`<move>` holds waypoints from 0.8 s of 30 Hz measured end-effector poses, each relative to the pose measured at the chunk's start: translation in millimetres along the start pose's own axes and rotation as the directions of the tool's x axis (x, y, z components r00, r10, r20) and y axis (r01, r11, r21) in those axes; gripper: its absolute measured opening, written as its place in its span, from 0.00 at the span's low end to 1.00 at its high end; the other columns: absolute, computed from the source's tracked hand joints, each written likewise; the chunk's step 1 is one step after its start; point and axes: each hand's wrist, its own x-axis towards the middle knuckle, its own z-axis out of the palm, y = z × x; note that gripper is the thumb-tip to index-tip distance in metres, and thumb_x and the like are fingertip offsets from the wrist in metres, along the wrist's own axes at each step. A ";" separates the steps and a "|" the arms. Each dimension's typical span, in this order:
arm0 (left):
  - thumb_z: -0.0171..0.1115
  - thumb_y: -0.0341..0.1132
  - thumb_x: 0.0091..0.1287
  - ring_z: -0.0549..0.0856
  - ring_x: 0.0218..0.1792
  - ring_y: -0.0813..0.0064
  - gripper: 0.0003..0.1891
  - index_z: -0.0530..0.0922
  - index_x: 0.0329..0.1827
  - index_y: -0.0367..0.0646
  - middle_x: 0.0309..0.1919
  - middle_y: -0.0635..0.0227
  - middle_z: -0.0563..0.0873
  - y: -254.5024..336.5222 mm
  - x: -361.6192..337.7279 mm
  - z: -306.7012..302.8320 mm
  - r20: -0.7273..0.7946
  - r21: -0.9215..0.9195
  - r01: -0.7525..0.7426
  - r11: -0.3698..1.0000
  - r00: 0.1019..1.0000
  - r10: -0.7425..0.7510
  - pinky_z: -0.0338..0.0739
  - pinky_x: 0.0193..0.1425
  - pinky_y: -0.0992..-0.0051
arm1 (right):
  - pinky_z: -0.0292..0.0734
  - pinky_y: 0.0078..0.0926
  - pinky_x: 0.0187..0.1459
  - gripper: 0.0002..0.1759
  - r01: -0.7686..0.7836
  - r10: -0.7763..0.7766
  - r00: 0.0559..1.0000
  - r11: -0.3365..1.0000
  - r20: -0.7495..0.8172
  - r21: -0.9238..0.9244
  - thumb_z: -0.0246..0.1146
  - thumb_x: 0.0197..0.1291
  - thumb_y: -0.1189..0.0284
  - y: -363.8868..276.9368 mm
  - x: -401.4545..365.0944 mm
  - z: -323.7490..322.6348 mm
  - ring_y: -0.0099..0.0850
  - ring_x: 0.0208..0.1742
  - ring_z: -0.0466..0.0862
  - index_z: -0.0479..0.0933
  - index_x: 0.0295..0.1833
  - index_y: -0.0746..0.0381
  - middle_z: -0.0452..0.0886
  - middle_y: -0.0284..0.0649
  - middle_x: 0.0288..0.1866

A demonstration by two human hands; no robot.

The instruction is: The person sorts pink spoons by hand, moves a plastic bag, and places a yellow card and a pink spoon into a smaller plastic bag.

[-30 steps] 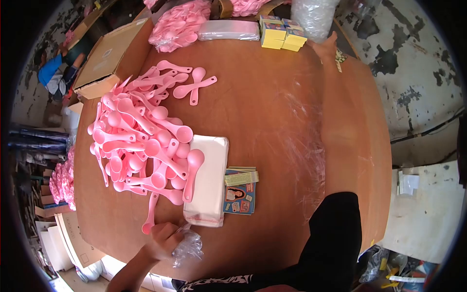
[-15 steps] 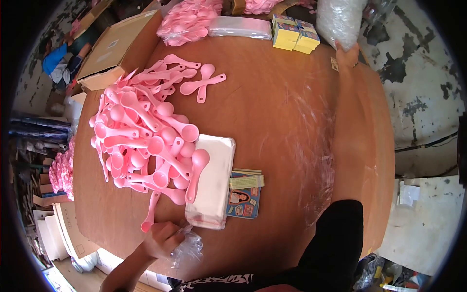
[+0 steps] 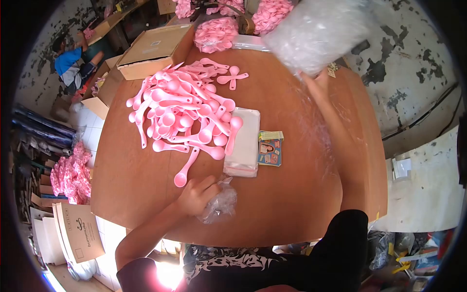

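My left hand (image 3: 197,195) is closed around a crumpled piece of clear plastic film (image 3: 221,204) near the table's front edge. My right hand (image 3: 318,85), arm stretched far out, grips the lower edge of a large, bulging clear plastic bag (image 3: 316,34), blurred by motion. A heap of pink plastic spoons (image 3: 180,107) lies left of centre, and one loose spoon (image 3: 186,168) rests just beyond my left hand. Beside the heap is a stack of clear plastic sleeves (image 3: 243,151) with a spoon on its left edge. Small printed cards (image 3: 270,152) touch the stack's right side.
A cardboard box (image 3: 155,46) stands at the table's (image 3: 296,204) far left corner. Bags of pink spoons (image 3: 216,34) sit along the back. Another person (image 3: 70,63) is at the far left. A peeling wall (image 3: 413,68) borders the right side.
My right hand has lifted the big plastic bag and swung it leftward, so it now covers the yellow card blocks at the back. My left hand keeps the crumpled film; the camera view has shifted.
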 end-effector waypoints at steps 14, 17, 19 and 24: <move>0.62 0.35 0.59 0.68 0.56 0.56 0.25 0.67 0.58 0.33 0.57 0.54 0.68 1.2 187.1 -191.2 -0.710 0.101 -0.313 0.944 0.643 0.289 0.63 0.57 0.65 | 0.68 0.36 0.65 0.49 -0.117 0.179 0.897 0.978 0.405 -0.173 0.77 0.43 0.71 -17.7 -69.7 66.6 0.40 0.66 0.72 0.58 0.69 0.66 0.71 0.50 0.64; 0.59 0.37 0.64 0.62 0.69 0.52 0.30 0.63 0.67 0.33 0.69 0.51 0.64 12.8 260.4 -255.1 -0.612 -0.197 -0.472 0.860 0.744 0.268 0.58 0.71 0.63 | 0.67 0.36 0.66 0.50 -0.078 0.134 0.891 0.987 0.435 -0.143 0.78 0.41 0.72 -22.8 -68.3 67.1 0.40 0.67 0.71 0.58 0.70 0.65 0.69 0.50 0.66; 0.57 0.31 0.62 0.74 0.54 0.46 0.26 0.64 0.63 0.29 0.66 0.47 0.67 13.2 343.0 -228.8 -0.955 0.109 -0.302 0.947 0.233 0.184 0.66 0.64 0.61 | 0.72 0.33 0.61 0.45 -0.027 0.134 0.904 0.966 0.406 -0.259 0.78 0.42 0.65 -10.5 -68.1 67.6 0.40 0.62 0.77 0.62 0.64 0.68 0.75 0.52 0.61; 0.59 0.30 0.56 0.72 0.62 0.44 0.24 0.69 0.55 0.28 0.57 0.32 0.71 -46.9 364.1 -157.2 -0.678 0.332 0.089 0.939 0.715 0.172 0.70 0.62 0.57 | 0.71 0.34 0.61 0.48 -0.068 0.152 0.894 0.976 0.421 -0.208 0.79 0.41 0.64 17.0 -67.0 66.0 0.42 0.61 0.77 0.61 0.65 0.67 0.75 0.53 0.61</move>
